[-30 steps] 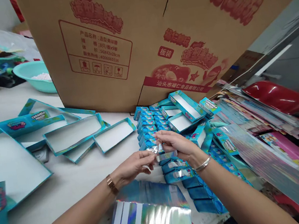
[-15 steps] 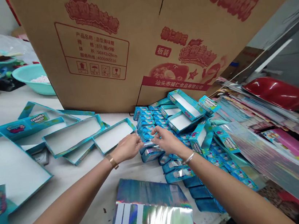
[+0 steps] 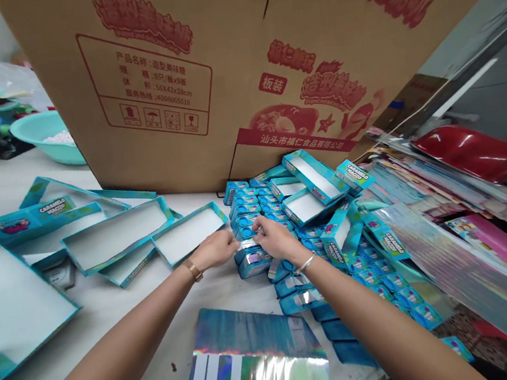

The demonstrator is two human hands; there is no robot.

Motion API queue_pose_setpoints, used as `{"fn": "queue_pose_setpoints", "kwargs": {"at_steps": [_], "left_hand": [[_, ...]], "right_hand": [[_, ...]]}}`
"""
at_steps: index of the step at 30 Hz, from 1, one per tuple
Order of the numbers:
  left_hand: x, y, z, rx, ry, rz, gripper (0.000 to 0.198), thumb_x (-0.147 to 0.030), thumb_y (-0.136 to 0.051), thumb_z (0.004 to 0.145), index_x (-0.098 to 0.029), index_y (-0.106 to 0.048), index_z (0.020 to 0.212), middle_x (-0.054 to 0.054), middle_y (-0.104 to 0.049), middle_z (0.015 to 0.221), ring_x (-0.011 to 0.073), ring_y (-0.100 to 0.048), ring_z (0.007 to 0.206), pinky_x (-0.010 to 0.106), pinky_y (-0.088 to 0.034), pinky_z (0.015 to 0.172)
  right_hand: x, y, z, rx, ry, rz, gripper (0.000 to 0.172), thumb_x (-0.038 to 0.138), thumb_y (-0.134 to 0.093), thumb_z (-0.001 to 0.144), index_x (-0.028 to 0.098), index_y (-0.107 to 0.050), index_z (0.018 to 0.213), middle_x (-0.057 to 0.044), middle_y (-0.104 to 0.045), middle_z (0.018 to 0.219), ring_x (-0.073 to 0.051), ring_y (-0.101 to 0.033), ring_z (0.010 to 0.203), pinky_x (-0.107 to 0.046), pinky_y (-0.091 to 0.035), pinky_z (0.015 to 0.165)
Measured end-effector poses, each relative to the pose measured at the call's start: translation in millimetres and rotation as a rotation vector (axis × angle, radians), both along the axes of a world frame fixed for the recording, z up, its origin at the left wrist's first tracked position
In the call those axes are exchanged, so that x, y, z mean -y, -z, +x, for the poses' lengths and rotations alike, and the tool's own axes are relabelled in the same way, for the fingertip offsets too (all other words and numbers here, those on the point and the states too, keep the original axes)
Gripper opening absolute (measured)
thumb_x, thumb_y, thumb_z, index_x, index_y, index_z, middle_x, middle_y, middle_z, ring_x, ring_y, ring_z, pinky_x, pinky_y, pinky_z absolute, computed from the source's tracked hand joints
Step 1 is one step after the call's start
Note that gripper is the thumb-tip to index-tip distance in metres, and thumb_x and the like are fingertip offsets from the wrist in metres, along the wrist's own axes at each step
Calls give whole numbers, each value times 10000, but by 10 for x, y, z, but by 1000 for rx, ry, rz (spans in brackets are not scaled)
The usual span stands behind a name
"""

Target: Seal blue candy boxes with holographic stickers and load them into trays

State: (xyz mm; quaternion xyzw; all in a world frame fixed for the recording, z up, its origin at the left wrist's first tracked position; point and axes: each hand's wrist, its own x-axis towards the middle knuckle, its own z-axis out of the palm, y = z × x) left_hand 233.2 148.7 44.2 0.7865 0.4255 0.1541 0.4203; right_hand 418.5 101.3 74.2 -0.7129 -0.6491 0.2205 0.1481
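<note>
My left hand (image 3: 218,248), with a watch-like band on the wrist, is closed at the left side of a row of small blue boxes (image 3: 254,263). Across the row from it, my right hand (image 3: 274,237) is also closed, its fingertips bent down over the boxes. Whatever thin thing the fingers may pinch is too small to make out. Some boxes nearer me carry a shiny clear strip (image 3: 307,297). Below my hands lies a holographic sheet (image 3: 257,326) of long strips, with several white bare slots at its left.
A big printed carton (image 3: 229,143) stands behind the boxes. Shallow blue trays (image 3: 189,233) lie at left, and more trays (image 3: 312,176) rest on the boxes at right. A turquoise bowl (image 3: 62,154) is at back left; stacked printed sheets (image 3: 449,189) are at right.
The view has shifted slightly. My right hand has moved a little closer in over the boxes, its fingers more curled. My left hand stays by the row's left side.
</note>
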Motion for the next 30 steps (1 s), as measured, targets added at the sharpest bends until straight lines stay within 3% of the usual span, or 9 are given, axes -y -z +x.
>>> {"fn": "queue_pose_setpoints", "kwargs": {"at_steps": [6, 11, 16, 18, 21, 24, 26, 28, 30], "left_hand": [[41, 145, -12, 124, 8, -173, 425, -571, -577, 754, -201, -457, 583, -47, -415, 534, 117, -360, 531, 258, -243, 527], [163, 365, 32, 211, -39, -310, 571, -763, -463, 741, -201, -478, 638, -18, -501, 594, 134, -461, 558, 248, -336, 522], [262, 546, 50, 264, -200, -249, 454, -627, -622, 675, -193, -520, 594, -10, -511, 570, 148, -467, 581, 256, -324, 543], [286, 502, 18, 310, -260, -217, 395, -565, -652, 673, -185, -555, 629, -1, -545, 615, 155, -485, 616, 259, -344, 570], [341, 284, -35, 406, -308, -211, 455, -612, -527, 786, -164, -604, 757, 31, -601, 734, 161, -524, 655, 262, -389, 590], [443, -7, -46, 522, -230, -321, 627, -700, -410, 851, -140, -644, 1007, 98, -658, 976, 179, -592, 768, 255, -430, 599], [520, -158, -30, 595, -113, -442, 681, -737, -435, 835, -150, -630, 1119, 122, -641, 1113, 190, -608, 843, 252, -445, 604], [578, -235, -9, 612, 2, -492, 644, -724, -505, 813, -156, -654, 1079, 104, -643, 1080, 183, -600, 829, 247, -435, 593], [595, -238, 5, 561, 44, -431, 551, -675, -537, 818, -148, -678, 901, 58, -648, 870, 156, -570, 723, 241, -404, 572]], "right_hand": [[131, 73, 25, 71, 79, 89, 193, 308, -655, 831, 246, -563, 989, -25, -589, 931, -191, -536, 808, -276, -260, 630], [111, 126, 85, 22, 112, 82, 155, 268, -671, 805, 245, -588, 934, 2, -545, 855, -169, -498, 763, -273, -262, 631], [78, 33, 102, -135, 106, 36, 151, 142, -651, 733, 219, -590, 848, 32, -516, 716, -143, -473, 670, -261, -282, 609], [83, -79, 122, -237, 94, 8, 136, 171, -644, 728, 211, -580, 841, 49, -501, 657, -132, -463, 618, -251, -305, 584], [103, -312, 118, -409, 88, 8, 161, 315, -595, 785, 209, -564, 902, 59, -480, 650, -117, -424, 563, -240, -322, 538], [112, -513, 42, -565, 89, 7, 233, 404, -570, 793, 213, -556, 925, 52, -494, 710, -92, -376, 527, -228, -309, 498], [103, -574, -27, -647, 91, -17, 255, 416, -585, 773, 213, -556, 924, 40, -528, 763, -77, -360, 503, -224, -299, 467], [87, -575, -79, -707, 103, -43, 269, 422, -589, 763, 211, -554, 926, 27, -554, 802, -69, -363, 485, -220, -291, 440], [71, -541, -97, -748, 115, -59, 281, 438, -590, 766, 210, -556, 927, 19, -567, 817, -68, -379, 490, -212, -291, 432]]}}
